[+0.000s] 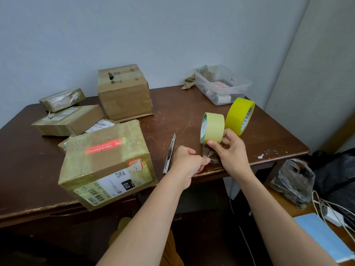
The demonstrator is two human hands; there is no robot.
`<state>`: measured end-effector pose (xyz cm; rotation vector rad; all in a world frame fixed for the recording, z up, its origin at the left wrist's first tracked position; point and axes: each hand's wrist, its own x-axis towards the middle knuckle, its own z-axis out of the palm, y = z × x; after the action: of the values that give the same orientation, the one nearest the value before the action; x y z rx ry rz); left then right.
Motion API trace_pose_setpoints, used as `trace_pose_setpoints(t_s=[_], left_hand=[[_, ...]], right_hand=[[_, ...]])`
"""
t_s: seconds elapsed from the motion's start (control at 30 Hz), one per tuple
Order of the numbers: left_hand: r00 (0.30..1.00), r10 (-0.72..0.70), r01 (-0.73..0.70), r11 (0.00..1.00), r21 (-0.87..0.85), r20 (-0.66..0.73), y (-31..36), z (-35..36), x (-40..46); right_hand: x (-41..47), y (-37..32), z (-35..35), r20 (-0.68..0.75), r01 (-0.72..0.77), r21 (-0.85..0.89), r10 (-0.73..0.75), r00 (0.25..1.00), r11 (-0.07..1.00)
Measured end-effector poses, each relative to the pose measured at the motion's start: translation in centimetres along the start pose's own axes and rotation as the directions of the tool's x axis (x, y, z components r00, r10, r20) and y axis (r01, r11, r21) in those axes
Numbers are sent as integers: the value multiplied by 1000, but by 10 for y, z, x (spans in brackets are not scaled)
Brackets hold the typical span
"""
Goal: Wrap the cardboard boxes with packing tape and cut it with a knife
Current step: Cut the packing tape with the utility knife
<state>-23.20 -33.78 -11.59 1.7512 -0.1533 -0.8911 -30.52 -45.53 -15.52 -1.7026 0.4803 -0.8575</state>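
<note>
Right hand (229, 150) grips the pale tape roll (212, 128); left hand (187, 163) pinches its clear tape end (209, 154). Pull steadily toward seven o'clock, keeping the strip flat and untwisted.

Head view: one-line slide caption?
Right hand holds pale tape roll; left hand pulls its clear end; knife lies beside box.

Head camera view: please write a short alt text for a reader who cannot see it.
Two hands pull clear tape from a pale roll: the right hand holds the roll, the left hand pinches the tape end. A knife and cardboard boxes lie on the brown table.
</note>
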Motion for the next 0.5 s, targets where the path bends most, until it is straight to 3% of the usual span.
trace_pose_setpoints(t_s=[0.23,0.5], left_hand=[[993,104,-95,985,143,-53,3,1,7],[978,208,-208,940,269,29,5,9,8]], right_hand=[[0,3,6,-117,13,-54,-19,993,998],[-1,5,7,-151,28,-45,-35,988,999]])
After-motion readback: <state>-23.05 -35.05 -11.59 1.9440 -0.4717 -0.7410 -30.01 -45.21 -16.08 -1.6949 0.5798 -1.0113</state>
